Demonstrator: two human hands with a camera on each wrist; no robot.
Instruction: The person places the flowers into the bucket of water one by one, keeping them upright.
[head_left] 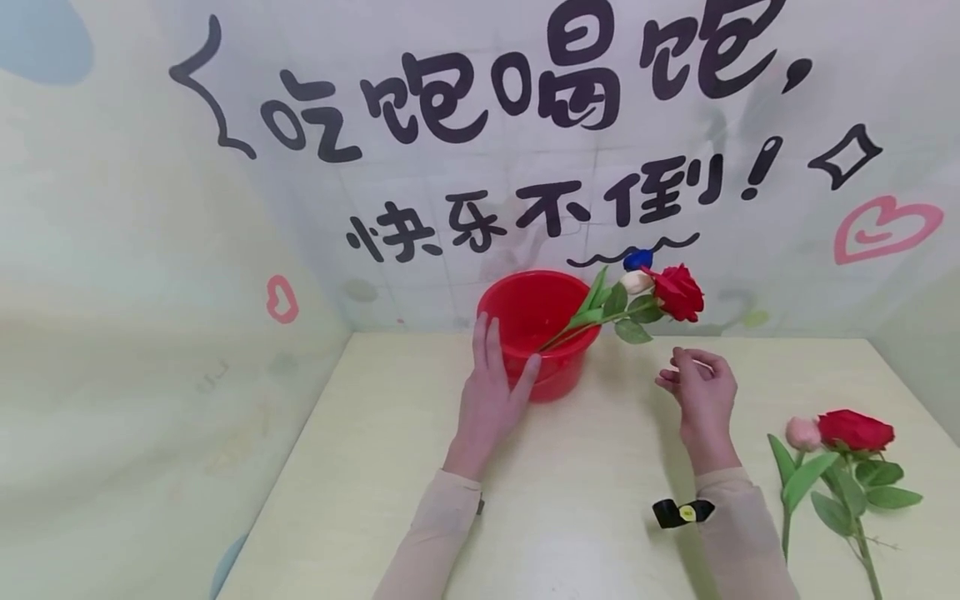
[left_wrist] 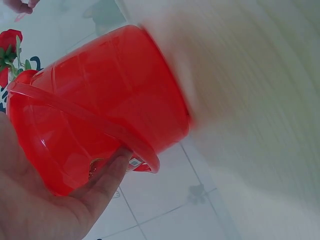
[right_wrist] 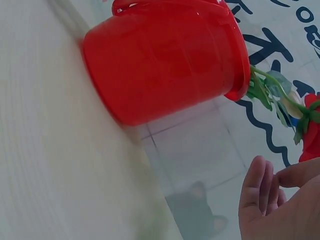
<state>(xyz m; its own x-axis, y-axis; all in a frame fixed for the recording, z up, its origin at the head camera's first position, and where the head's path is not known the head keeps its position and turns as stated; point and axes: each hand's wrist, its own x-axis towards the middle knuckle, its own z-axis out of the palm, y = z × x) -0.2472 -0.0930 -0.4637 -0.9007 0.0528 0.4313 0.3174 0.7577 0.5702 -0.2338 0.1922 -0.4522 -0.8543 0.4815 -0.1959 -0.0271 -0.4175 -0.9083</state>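
Note:
A red plastic bucket [head_left: 551,379] stands on the table against the back wall. My left hand [head_left: 493,400] rests on its near left side, fingers fairly straight at the rim and thumb on the front; the bucket's handle [left_wrist: 85,114] hangs by the fingertips. Out of the bucket, leaning right, stick a red rose [head_left: 678,292], a pale bud [head_left: 637,282] and a blue flower [head_left: 639,260]. My right hand [head_left: 705,396] hovers right of the bucket below these blooms, fingers loosely bent, thumb near the fingertips, holding nothing. It is apart from the flowers.
At the table's right lie a second red rose [head_left: 857,431] and a pink tulip [head_left: 804,434] with long green stems. A patterned wall covering with large black writing [head_left: 551,208] rises behind the table [head_left: 570,500] and wraps both sides.

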